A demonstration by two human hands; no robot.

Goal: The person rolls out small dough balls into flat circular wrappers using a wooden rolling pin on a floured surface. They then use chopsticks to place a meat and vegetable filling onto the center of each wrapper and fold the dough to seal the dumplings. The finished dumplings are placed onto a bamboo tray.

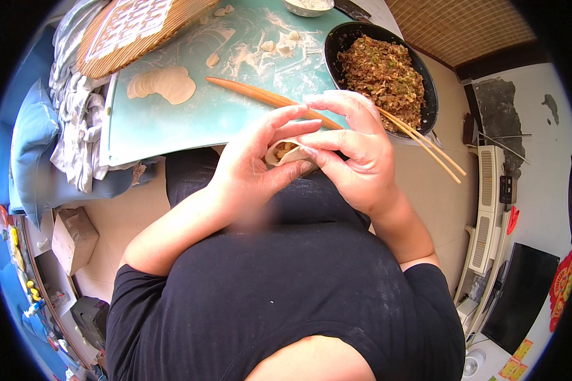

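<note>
Between my two hands is a dumpling (282,152), its round wrapper folded partway with brown filling showing at the top. My left hand (251,155) cups it from the left, thumb underneath. My right hand (356,149) pinches the wrapper's right edge between thumb and fingers, which are dusted with flour. Just beyond the hands a tapered wooden rolling pin (251,91) lies on the teal board. A black pan (436,105) holding minced filling (381,73) stands at the far right, with a pair of chopsticks (426,141) resting over its near rim.
Overlapping round wrappers (162,85) lie on the left of the teal board (152,130). Small dough pieces (213,60) and loose flour sit farther back. A woven tray (102,60) covers the far left corner; a bowl of flour (308,6) stands at the back. Blue cushions (35,133) are left.
</note>
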